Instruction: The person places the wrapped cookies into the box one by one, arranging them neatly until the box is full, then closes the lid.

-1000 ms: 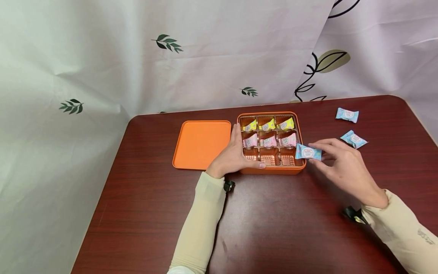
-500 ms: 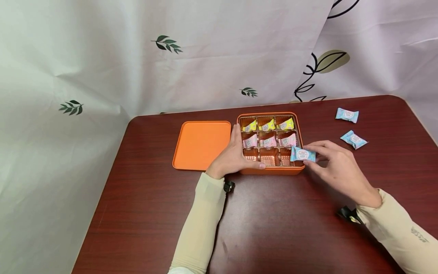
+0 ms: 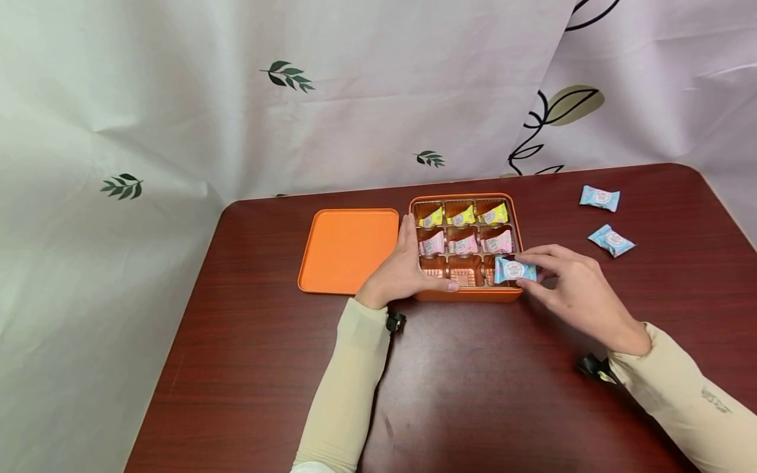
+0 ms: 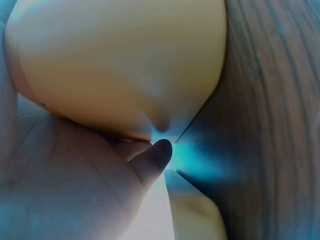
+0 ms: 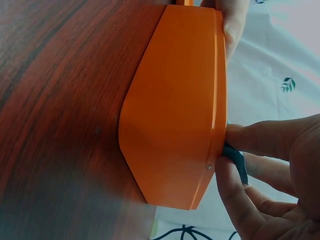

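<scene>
Against box (image 3: pixel 473 297), left hand (image 3: pixel 405 268) wide; right hand (image 3: pixel 575 289) tight on packet (image 3: pixel 512 270)

Candies (image 3: pixel 513 270) number three yellow, three pink, three blue, with one box (image 3: pixel 467 296), one lid (image 3: pixel 350 251).

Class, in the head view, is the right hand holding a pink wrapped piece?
No, the right hand pinches a blue wrapped piece over the orange box.

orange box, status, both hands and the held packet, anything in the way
Left hand against orange box. Right hand pinching blue packet at front-right compartment. No obstruction seen; two more blue packets right of box.
</scene>
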Tool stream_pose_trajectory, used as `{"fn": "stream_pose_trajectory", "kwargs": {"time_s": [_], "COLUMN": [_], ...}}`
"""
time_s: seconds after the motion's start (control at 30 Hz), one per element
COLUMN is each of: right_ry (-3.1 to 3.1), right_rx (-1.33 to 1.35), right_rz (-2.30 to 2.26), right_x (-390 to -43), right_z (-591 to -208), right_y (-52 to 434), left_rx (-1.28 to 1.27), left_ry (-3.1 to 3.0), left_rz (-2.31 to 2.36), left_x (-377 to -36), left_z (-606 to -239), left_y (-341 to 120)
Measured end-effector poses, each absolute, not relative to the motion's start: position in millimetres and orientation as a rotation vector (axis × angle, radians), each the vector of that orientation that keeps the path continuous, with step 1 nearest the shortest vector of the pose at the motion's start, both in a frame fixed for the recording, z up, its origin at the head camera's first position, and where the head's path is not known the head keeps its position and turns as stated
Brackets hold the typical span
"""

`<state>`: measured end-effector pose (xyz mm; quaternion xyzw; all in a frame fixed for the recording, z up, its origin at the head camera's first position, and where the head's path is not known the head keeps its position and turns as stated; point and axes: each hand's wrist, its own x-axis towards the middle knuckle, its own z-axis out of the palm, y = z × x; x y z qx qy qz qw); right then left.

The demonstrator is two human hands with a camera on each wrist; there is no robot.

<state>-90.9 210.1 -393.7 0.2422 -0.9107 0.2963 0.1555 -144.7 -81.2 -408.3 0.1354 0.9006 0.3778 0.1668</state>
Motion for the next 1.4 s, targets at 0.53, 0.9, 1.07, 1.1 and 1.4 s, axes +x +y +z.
{"fn": "stream_pose_trajectory", "kwargs": {"time_s": [0.53, 0.9, 1.07, 1.1, 1.4], "right_ry": [-2.637, -2.713, -2.748, -2.75, -2.807], "right_rx": [0.729, 0.794, 0.822, 0.827, 0.835], "right_rz": [0.807, 0.753, 0.716, 0.712, 0.717], "right_x": [-96, -98, -100, -100, -105], "right_z": [-390, -385, -383, -383, -379], "right_y": [202, 196, 194, 193, 192], "left_rx": [0.395, 0.401, 0.39, 0.386, 0.4], "left_ry": [2.557, 2.56, 2.567, 2.564, 2.562], "left_rz": [1.067, 1.073, 1.058, 1.06, 1.056], "left_x": [-145, -145, -146, -146, -146], "left_z": [-409, -408, -408, -408, -409], "left_y": [-81, -81, -81, -81, -81]}}
